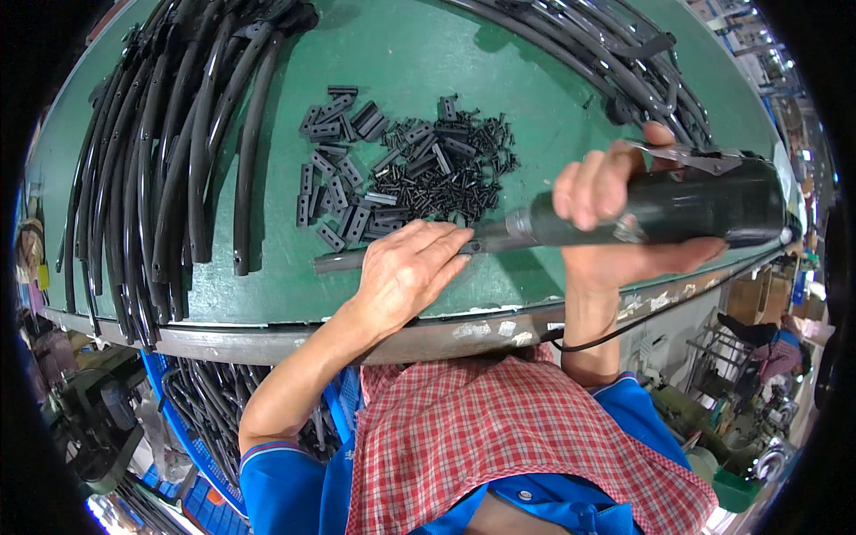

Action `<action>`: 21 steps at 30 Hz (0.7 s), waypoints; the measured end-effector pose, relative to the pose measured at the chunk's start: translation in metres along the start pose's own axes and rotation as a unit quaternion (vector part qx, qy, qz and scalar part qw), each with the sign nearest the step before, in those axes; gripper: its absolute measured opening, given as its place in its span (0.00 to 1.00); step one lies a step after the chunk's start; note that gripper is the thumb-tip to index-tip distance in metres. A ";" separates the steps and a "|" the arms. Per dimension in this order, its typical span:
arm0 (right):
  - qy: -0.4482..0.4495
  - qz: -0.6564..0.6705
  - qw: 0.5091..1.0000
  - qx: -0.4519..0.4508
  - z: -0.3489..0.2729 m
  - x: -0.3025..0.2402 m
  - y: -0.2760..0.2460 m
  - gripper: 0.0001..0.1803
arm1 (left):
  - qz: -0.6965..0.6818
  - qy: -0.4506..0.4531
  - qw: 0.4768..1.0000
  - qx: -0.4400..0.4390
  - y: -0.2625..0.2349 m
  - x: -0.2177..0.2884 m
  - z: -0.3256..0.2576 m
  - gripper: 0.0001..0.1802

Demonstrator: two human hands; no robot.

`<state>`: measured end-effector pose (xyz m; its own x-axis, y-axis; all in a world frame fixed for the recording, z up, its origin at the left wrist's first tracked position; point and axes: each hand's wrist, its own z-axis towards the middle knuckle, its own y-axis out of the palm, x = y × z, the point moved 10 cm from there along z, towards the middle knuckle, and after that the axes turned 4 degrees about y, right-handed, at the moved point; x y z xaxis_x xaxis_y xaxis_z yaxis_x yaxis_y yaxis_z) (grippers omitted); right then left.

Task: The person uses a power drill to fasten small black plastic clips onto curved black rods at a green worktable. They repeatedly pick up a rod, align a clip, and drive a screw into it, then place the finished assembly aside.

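My left hand (pixel 412 269) is closed over a dark tube (pixel 337 261) near the front edge of the green table. The tube's left end sticks out past the wrist side. My right hand (pixel 599 201) grips a dark, thick-bodied electric screwdriver (pixel 709 203), held almost level from the right. Its narrow nose reaches the tube just beside my left fingertips, where a small round spot shows. Whether the bit sits in a screw there is too small to tell. Just beyond my left hand lie small black slotted blocks (pixel 337 192) and a heap of black screws (pixel 459 183).
Long bent black tubes (pixel 205 134) are piled at the left, some overhanging the table edge (pixel 267 343). More tubes (pixel 606 53) lie at the far right. A black cord (pixel 624 332) hangs near my right forearm. Below stands a blue crate (pixel 183 428) with more tubes.
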<state>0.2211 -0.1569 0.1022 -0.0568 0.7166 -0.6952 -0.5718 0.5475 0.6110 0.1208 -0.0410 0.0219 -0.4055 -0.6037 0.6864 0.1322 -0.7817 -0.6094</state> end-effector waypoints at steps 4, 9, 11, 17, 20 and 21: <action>0.060 -0.277 0.954 0.104 -0.007 0.032 -0.011 0.62 | -0.001 -0.019 1.000 -0.020 0.002 -0.001 -0.002 0.16; -0.034 -0.075 0.993 0.090 -0.009 0.012 -0.009 0.58 | -0.041 -0.041 0.998 0.037 -0.010 -0.006 -0.003 0.17; -0.059 -0.028 0.997 0.037 -0.004 -0.005 0.002 0.55 | -0.062 -0.068 0.994 0.060 -0.013 -0.012 -0.006 0.16; -0.047 0.026 0.998 0.044 -0.008 -0.015 0.009 0.50 | -0.042 -0.039 0.996 0.065 -0.016 -0.003 -0.001 0.16; -0.048 0.011 0.997 0.066 -0.009 -0.014 0.009 0.50 | -0.051 -0.043 0.995 0.069 -0.013 -0.008 -0.004 0.15; -0.049 0.011 0.996 0.071 -0.009 -0.013 0.008 0.50 | -0.053 -0.050 0.995 0.068 -0.013 -0.010 -0.004 0.15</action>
<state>0.2096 -0.1662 0.1126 0.0170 0.7638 -0.6452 -0.4487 0.5825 0.6778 0.1194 -0.0242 0.0210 -0.3329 -0.5247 0.7835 0.2178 -0.8512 -0.4776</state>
